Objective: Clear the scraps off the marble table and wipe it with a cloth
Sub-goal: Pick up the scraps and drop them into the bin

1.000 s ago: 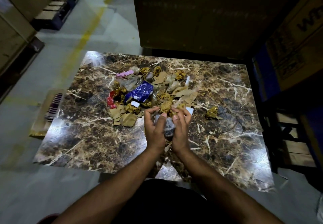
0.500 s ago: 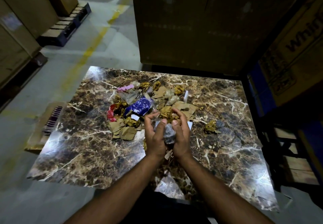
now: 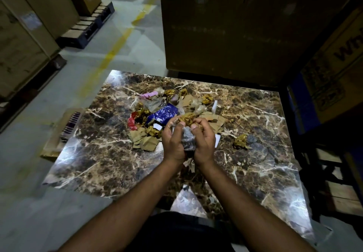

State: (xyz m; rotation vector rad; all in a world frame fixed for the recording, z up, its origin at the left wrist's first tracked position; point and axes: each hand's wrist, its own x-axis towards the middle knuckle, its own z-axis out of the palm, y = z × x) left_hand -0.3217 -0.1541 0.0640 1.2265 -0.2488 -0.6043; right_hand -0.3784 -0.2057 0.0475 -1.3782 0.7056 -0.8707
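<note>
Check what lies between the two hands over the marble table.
In the head view, a crumpled clear plastic scrap is bunched between the left hand and right hand, with a gold wrapper at the fingertips.

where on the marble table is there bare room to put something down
Bare marble table runs along the near left, between the scrap pile and the left edge. The near right is also bare, below the lone gold wrapper. Crowded: the middle far part, where the left hand and right hand bunch scraps.

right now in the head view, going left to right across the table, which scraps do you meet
red wrapper → blue wrapper → scraps bunched in both hands, left hand, right hand → lone gold wad
</note>
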